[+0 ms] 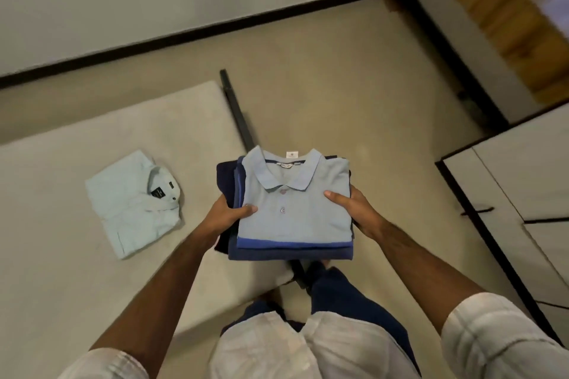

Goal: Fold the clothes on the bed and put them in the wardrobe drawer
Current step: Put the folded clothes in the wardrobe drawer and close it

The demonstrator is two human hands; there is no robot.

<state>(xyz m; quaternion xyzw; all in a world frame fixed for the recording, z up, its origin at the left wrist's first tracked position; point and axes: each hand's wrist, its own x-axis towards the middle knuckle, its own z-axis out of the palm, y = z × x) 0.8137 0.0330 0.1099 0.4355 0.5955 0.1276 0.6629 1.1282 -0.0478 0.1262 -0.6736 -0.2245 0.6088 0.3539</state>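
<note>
Two hands carry one stack of folded clothes (pixel 292 224) near frame centre, held in the air over the bed's corner and the floor beyond it. Left hand (pixel 226 214) grips the stack's 9 o'clock side, thumb lying on top, fingers hidden beneath. Right hand (pixel 354 209) grips the 3 o'clock side the same way, thumb on the top garment. Top of stack: light blue polo shirt (pixel 295 200), collar toward 12 o'clock, buttons showing. Darker blue folded pieces under it, edges sticking out at 6 and 9 o'clock; how many, cannot tell. At 9 o'clock from the stack, well apart, a pale mint folded shirt (pixel 132 203) lies flat on the bed (pixel 61 255). White wardrobe doors (pixel 523 178) with dark trim stand at 3 o'clock. Dark skirting lines the wall at 12 o'clock.
</note>
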